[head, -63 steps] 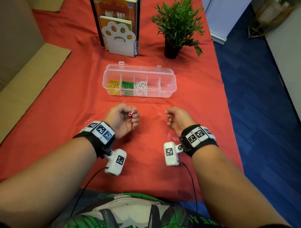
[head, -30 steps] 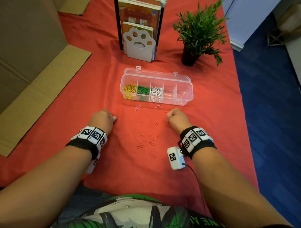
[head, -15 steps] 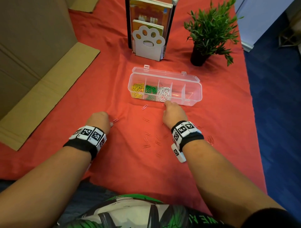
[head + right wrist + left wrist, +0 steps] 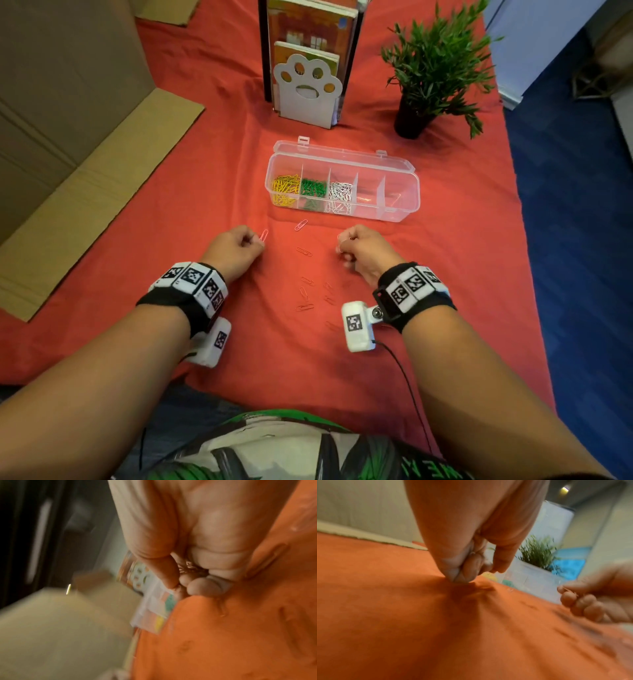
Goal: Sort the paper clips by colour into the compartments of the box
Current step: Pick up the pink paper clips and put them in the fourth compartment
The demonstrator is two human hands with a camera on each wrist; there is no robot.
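The clear compartment box (image 4: 409, 192) stands open on the red cloth, with yellow clips (image 4: 285, 188), green clips (image 4: 312, 189) and white clips (image 4: 339, 196) in its three left compartments. My left hand (image 4: 256, 242) rests curled on the cloth in front of the box and pinches the near end of a pink clip (image 4: 264, 235). My right hand (image 4: 342, 247) is a fist over a small bunch of clips (image 4: 188, 566), wires showing against the palm. Another pink clip (image 4: 301, 224) and several red clips (image 4: 304, 251) lie between the hands.
Behind the box stand a white paw-shaped bookend with books (image 4: 306, 85) and a potted plant (image 4: 428, 65). Flattened cardboard (image 4: 85, 192) covers the left side. The cloth's right edge drops to blue floor (image 4: 582, 240).
My left hand slid right, bringing the pink clip along at its fingertips. My right hand pulled back from the box front and turned into a fist further right.
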